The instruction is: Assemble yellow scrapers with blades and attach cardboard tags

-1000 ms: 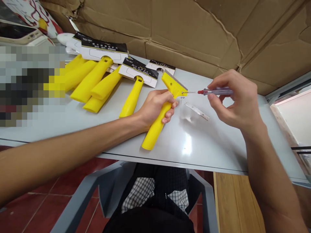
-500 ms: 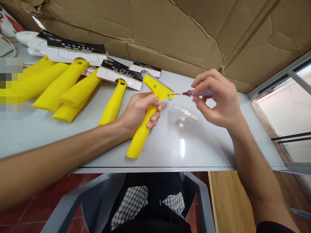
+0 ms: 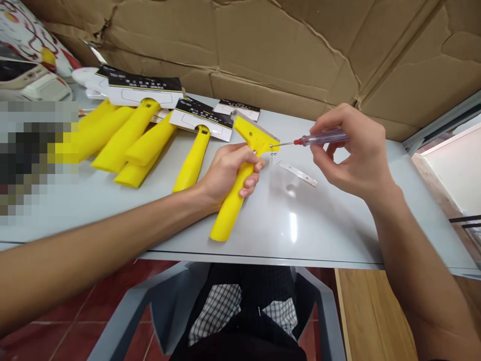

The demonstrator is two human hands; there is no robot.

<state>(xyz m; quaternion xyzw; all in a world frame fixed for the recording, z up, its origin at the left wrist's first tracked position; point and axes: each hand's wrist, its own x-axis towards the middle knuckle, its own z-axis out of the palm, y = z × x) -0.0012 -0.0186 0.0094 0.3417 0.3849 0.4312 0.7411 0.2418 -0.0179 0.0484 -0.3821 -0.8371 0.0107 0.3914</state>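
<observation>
My left hand (image 3: 235, 170) is wrapped round the neck of a yellow scraper (image 3: 229, 210), whose wide head points up and away from me. Between thumb and fingers, my right hand (image 3: 351, 150) grips a screwdriver (image 3: 325, 137) with a clear purple handle and a red collar. Its tip touches a small screw (image 3: 271, 146) at the right end of the scraper's head. Two tiny screws (image 3: 274, 154) lie on the table just below the head. A flat metal strip (image 3: 298, 173) with holes rests beneath the screwdriver.
Several yellow scrapers (image 3: 122, 143) with black and white card sleeves (image 3: 145, 90) lie at the left on the grey table (image 3: 263, 220). Another carded scraper (image 3: 192, 158) is beside my left hand. Brown cardboard (image 3: 263, 50) stands behind. A white device (image 3: 35, 82) sits far left.
The view has shifted left, so everything appears further right. The screwdriver's handle now tilts up slightly, and my right hand's fingers have changed position on it. The tip remains at the screw.
</observation>
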